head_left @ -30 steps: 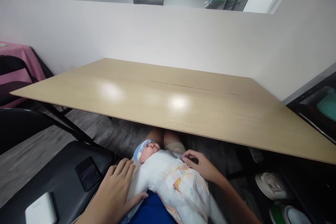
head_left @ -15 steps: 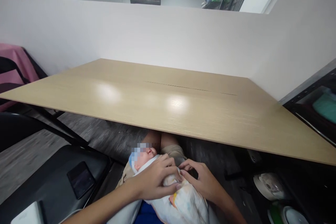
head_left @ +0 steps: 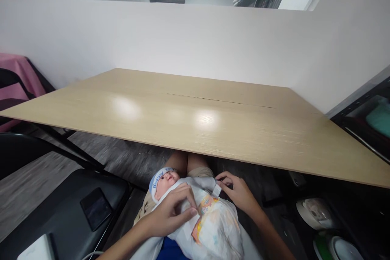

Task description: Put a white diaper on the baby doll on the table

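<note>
A baby doll (head_left: 167,183) with a blue and white lettered cap (head_left: 158,179) lies face up across my lap, its head to the left. Over its body spreads a white diaper (head_left: 221,223) with an orange and yellow printed band. My left hand (head_left: 175,209) is closed at the near side of the band, thumb and finger pinched at a white diaper tab (head_left: 194,222). On the far side, my right hand (head_left: 236,190) pinches another white tab (head_left: 217,189) between thumb and fingers. White cloth lies beneath the doll.
A long wooden table (head_left: 152,109) stands just ahead, its edge above my knees. At left, a black chair (head_left: 61,207) bears a phone (head_left: 96,209) and a white device (head_left: 36,248) with a cable. Lidded appliances (head_left: 317,213) sit low at right.
My hands have moved apart, the right one outward and the left one slightly back toward me. More of the diaper's printed band now shows between them.
</note>
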Demonstrator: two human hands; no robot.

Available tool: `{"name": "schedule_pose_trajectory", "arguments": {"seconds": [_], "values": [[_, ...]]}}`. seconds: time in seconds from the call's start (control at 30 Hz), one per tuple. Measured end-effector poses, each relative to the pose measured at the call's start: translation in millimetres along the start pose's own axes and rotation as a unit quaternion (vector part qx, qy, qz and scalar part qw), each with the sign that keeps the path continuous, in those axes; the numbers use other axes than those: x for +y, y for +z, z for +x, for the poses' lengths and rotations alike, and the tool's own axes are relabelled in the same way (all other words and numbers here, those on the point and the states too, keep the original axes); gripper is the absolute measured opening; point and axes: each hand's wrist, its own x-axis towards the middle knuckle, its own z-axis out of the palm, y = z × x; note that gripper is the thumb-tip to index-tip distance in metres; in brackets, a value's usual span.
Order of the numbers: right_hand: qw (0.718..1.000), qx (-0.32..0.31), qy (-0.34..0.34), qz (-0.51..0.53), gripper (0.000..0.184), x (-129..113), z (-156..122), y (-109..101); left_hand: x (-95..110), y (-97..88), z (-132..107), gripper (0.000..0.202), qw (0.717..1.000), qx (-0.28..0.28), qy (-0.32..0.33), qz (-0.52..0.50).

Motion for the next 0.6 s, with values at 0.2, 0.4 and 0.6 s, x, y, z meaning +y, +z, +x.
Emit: {"name": "schedule_pose_trajectory", "arguments": {"seconds": [0.2,0.4,0.6], "values": [[0.997,-0.049,-0.064,0.011,0.034,-23.3,-15.7,-1.5,-6.2,-5.5,-26.4,0.045,0.986,-0.046,0.0,-0.158],[0.977,-0.175,-0.12,-0.003,0.031,-77.7,-24.4,4.4,-14.1,-2.1,-31.8,0.045,0.966,-0.039,-0.097,-0.236],[0.99,-0.123,-0.059,-0.038,0.046,-79.1,-44.5,-14.9,7.0,-10.7,7.3,0.045,0.981,0.029,-0.178,-0.069]]}}
